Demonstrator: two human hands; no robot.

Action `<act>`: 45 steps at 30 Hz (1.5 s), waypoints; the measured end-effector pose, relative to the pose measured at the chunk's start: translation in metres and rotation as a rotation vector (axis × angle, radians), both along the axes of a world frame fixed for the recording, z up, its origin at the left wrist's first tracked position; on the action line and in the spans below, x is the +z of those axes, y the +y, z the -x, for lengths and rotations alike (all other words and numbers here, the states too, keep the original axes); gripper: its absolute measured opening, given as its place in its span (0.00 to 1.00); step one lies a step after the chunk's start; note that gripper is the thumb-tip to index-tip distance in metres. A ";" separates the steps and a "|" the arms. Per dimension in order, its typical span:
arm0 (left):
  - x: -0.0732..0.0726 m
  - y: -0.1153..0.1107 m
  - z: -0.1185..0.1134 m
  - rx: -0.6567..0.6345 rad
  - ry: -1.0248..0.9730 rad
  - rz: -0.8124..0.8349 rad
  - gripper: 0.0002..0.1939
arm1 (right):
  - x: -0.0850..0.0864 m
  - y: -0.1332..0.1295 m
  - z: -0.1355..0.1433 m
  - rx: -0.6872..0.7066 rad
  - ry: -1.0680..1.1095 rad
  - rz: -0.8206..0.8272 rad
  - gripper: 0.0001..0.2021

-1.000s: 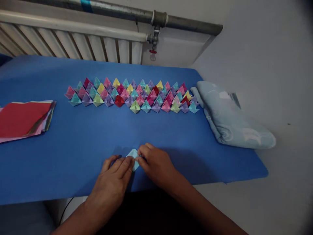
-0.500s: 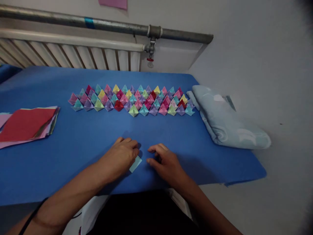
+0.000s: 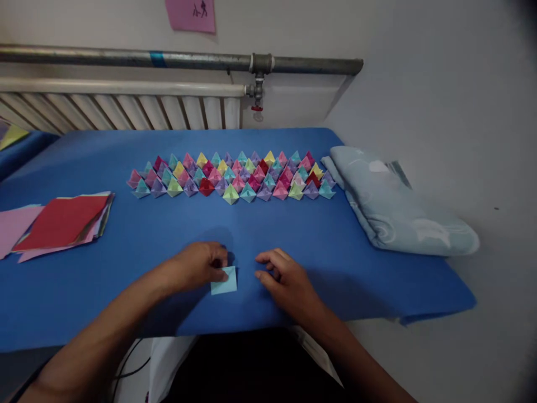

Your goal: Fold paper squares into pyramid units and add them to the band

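Observation:
A small light-blue folded paper square [image 3: 222, 287] lies near the front of the table. My left hand [image 3: 201, 266] is at its upper edge, thumb on the paper and the other fingers curled beside it. Part of the square is hidden beneath that hand. To the right, apart from the paper, my right hand [image 3: 287, 280] rests with half-curled fingers, a gap between thumb and forefinger, and nothing visible in it. Farther back, several rows of small folded paper boats [image 3: 230, 193] stand in many colours.
A stack of coloured paper sheets [image 3: 67, 221], red on top, lies at the left. On the right is a folded light-blue blanket [image 3: 390, 207] by the wall. A radiator [image 3: 168, 112] and a metal pipe [image 3: 210, 60] run behind the blue-covered table [image 3: 159, 308].
My left hand has shifted left and turned, uncovering more of the light-blue paper, which now lies squarer to the table edge. My right hand has barely moved. The view has tilted up slightly.

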State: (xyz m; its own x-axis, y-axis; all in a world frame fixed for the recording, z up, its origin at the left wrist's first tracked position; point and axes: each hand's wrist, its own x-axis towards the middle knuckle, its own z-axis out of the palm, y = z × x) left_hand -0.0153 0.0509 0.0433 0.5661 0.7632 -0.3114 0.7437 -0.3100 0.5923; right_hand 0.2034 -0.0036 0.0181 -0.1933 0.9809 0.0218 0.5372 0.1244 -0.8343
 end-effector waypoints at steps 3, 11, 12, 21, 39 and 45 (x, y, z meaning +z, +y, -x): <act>0.003 -0.011 0.006 0.269 -0.273 0.176 0.11 | 0.006 -0.004 0.007 -0.024 0.139 0.092 0.05; -0.003 -0.037 -0.005 0.795 -0.753 0.302 0.14 | 0.010 -0.005 0.038 0.000 0.475 0.280 0.03; -0.004 -0.038 -0.006 0.794 -0.760 0.301 0.14 | 0.009 -0.004 0.040 -0.019 0.456 0.262 0.04; 0.003 -0.035 0.011 0.318 -0.574 -0.042 0.08 | 0.009 -0.002 0.034 0.108 -0.012 -0.137 0.05; -0.040 -0.075 -0.001 0.031 -0.141 -0.830 0.10 | -0.013 -0.006 0.017 0.433 -0.430 -0.567 0.10; -0.043 -0.084 0.004 0.051 -0.154 -0.850 0.09 | -0.011 -0.010 0.012 0.490 -0.426 -0.530 0.11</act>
State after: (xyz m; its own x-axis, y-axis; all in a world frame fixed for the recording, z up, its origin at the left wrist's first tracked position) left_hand -0.0190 -0.0333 0.0002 0.5140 0.7276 0.4542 0.6991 -0.6622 0.2697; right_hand 0.1915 -0.0133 0.0067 -0.6913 0.6641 0.2846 0.5762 0.7444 -0.3374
